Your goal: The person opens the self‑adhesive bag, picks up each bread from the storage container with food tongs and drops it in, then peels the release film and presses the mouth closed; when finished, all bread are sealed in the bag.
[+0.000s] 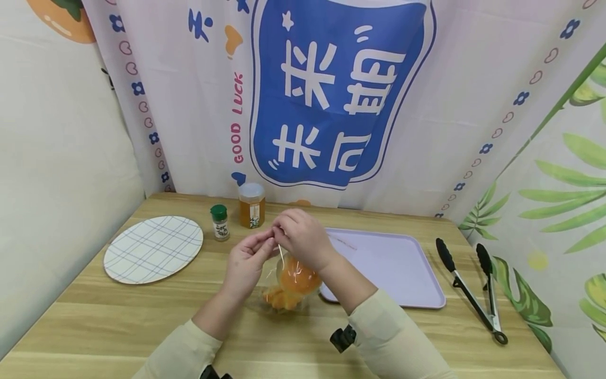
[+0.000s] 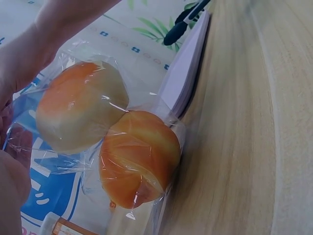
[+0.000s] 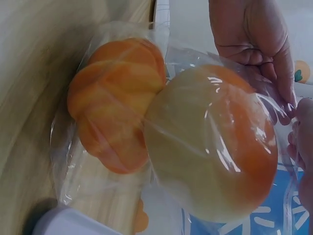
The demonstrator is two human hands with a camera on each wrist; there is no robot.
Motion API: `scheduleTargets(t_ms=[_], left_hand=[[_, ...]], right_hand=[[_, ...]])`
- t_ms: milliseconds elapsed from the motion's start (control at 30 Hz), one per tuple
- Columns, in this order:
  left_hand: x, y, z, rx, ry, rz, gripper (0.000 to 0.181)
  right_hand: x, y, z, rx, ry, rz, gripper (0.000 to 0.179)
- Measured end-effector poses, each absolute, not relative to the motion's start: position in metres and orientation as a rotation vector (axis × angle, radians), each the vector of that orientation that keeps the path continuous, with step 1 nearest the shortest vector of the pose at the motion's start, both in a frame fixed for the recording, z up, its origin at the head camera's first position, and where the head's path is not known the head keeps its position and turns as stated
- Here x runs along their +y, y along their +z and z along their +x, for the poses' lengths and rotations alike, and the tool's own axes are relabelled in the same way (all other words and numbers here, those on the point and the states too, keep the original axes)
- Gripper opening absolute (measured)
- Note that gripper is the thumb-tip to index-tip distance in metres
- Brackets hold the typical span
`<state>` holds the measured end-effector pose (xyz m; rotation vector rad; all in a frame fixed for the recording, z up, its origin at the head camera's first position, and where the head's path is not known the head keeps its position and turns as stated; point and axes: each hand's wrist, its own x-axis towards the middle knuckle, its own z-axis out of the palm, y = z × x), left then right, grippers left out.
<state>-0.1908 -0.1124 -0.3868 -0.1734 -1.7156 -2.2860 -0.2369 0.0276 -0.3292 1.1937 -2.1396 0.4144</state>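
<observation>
A clear plastic bag holds two breads: a round, smooth bun and a twisted, knot-shaped golden bread. Its lower part is at the tabletop, with the bun above and beside the twisted bread. My left hand pinches the bag's top edge between thumb and fingers. Close beside it, my right hand pinches the same edge, fingertips nearly meeting the left ones. In the right wrist view the bun fills the middle, and the left hand grips the film at the upper right.
An oval checked plate lies at the left. A green-capped shaker and a jar of amber contents stand at the back. Right of the bag is a lilac tray, then black-tipped tongs. A printed curtain hangs behind the table.
</observation>
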Motion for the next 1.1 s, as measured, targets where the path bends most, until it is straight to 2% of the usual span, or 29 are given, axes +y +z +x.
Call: scheduleTargets(t_ms=[267,867,1100], left_hand=[[-0.112,-0.389,-0.193,-1.711,-2.28,-0.174,0.029],[-0.112,-0.388,-0.193,-1.729,-2.312,-0.182,0.032],[-0.112,-0.386,-0.192,-1.743,-2.294,-0.159,0.03]], right_hand=[[0.029,-0.336,-0.239,-2.201,0.626,1.124,0.004],[0.035,-0.319,-0.241,-2.216,0.46,1.255,0.008],[0.035,-0.319,-0.241,-2.233,0.554,1.239,0.005]])
